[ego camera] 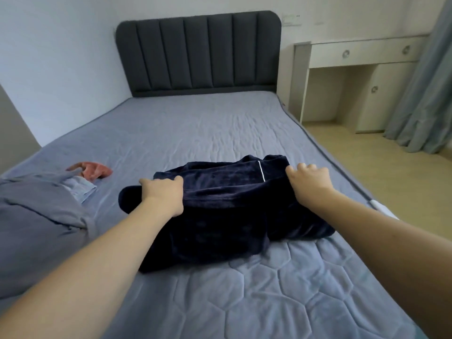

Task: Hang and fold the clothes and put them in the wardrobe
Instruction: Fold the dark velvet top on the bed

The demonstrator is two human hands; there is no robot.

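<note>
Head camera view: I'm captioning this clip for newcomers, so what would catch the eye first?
A dark navy plush garment with thin white piping lies mid-bed on the quilted blue-grey mattress, with the left hand and right hand gripping its far edge. Behind stands the dark grey padded headboard; a small pink cloth lies at left.

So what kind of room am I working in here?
A bedroom, most likely: a bed with a padded headboard, a white built-in desk unit, and a curtain beside it.
</note>
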